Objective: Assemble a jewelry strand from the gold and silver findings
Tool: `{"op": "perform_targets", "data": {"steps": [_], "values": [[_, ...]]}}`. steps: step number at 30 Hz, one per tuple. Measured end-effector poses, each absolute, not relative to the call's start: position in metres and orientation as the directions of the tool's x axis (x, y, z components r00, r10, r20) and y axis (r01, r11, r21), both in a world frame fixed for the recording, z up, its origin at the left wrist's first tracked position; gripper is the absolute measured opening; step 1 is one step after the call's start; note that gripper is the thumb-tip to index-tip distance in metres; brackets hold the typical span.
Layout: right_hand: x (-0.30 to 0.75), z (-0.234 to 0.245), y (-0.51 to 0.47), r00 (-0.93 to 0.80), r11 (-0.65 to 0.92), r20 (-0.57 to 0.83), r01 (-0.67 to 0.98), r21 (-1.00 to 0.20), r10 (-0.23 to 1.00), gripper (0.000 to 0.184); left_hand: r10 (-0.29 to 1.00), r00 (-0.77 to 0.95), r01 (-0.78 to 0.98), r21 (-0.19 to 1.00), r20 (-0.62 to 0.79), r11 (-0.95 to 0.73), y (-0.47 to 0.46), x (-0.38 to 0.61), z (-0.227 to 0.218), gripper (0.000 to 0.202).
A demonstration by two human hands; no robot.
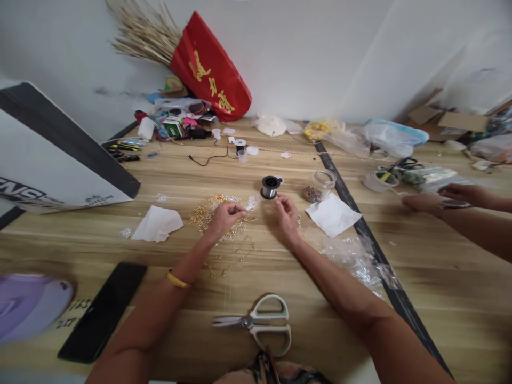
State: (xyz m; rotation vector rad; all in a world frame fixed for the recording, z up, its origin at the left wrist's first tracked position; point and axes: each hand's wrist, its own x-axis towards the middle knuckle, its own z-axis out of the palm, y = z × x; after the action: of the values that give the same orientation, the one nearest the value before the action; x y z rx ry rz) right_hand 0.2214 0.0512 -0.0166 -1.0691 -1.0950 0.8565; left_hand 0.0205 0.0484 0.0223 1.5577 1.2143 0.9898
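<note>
My left hand [226, 218] is closed in a pinch over a pile of gold and silver beads or small links [208, 214]; what its fingertips hold is too small to make out. Just right of those fingertips lies a small clear, glittery cluster [252, 202]. My right hand [286, 214] is also closed in a pinch, beside a black spool of silvery-grey line [271, 188] that stands upright. Any line between its fingers cannot be made out. A gold beaded chain [240, 261] lies on the table below my left hand. Scissors [256, 322] rest near my body.
A jar of beads [318, 189], white paper [333, 214] and clear plastic bags [354, 261] lie right. Another person's hands [432, 201] work farther right. A phone [103, 312], a purple object [32, 306] and a large box [60, 152] stand left.
</note>
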Motion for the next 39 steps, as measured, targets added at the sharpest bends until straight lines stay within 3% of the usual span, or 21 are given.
{"op": "perform_targets", "data": {"steps": [3,7,16,21,28,34,39], "values": [[0.221,-0.016,0.049,0.345,0.355,0.37,0.109,-0.928,0.862,0.018,0.987,0.157,0.162,0.985,0.034,-0.059,0.046,0.023,0.022,0.023],[0.215,-0.008,0.042,0.269,0.442,0.484,0.205,-0.873,0.832,0.014,0.996,0.088,0.052,0.999,-0.01,0.006,0.044,0.024,0.02,0.027],[0.204,0.011,0.019,-0.038,0.67,0.711,0.372,-0.642,0.702,0.004,0.997,0.06,-0.029,0.999,-0.039,0.041,0.038,0.022,0.025,0.03],[0.202,0.017,0.014,-0.267,0.744,0.702,0.364,-0.561,0.66,0.007,0.988,0.153,0.016,1.0,0.01,-0.013,0.037,0.024,0.023,0.024],[0.205,0.016,0.02,-0.435,0.747,0.61,0.326,-0.579,0.663,0.008,0.956,0.284,0.148,0.982,0.073,-0.119,0.036,0.029,0.027,0.012],[0.206,0.019,0.021,-0.32,0.603,0.512,0.364,-0.71,0.797,0.01,0.955,0.286,0.176,0.976,0.071,-0.126,0.035,0.031,0.027,0.016],[0.207,0.021,0.024,-0.171,0.379,0.353,0.159,-0.912,0.92,0.019,0.956,0.292,0.15,0.985,0.038,-0.084,0.031,0.032,0.025,0.017]]}}
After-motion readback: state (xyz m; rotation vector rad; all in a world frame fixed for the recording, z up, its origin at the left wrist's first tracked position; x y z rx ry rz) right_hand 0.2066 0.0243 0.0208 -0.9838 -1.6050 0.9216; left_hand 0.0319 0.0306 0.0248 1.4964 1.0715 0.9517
